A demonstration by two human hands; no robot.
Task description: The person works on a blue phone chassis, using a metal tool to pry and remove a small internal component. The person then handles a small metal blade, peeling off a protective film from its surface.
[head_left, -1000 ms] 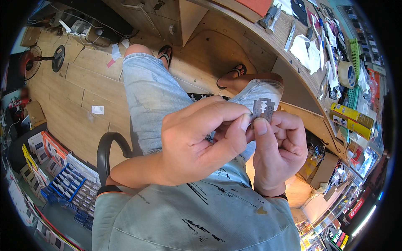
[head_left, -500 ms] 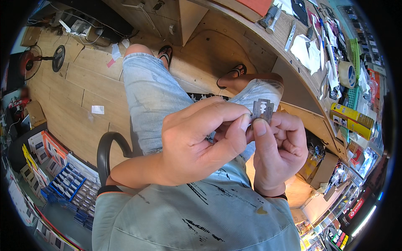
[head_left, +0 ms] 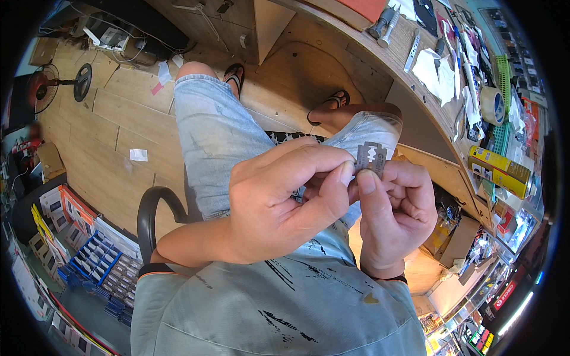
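Note:
A grey double-edged razor blade [head_left: 372,155] with a notched slot through its middle stands upright between my hands, above my lap. My left hand [head_left: 279,204] pinches at its lower left corner with thumb and forefinger. My right hand [head_left: 399,216] is closed, its thumb pressed on the lower part of the blade and its other fingers curled behind. The blade's bottom edge is hidden by the fingertips.
On the right, a wooden desk [head_left: 380,56] carries white tissue [head_left: 435,74], a tape roll [head_left: 492,105], a yellow spray can [head_left: 500,171] and several tools. A black chair armrest [head_left: 146,219] curves by my left forearm. Boxed goods [head_left: 98,255] stand lower left.
The razor blade has shifted very slightly down and to the left at its top. Both hands keep the same grip and place.

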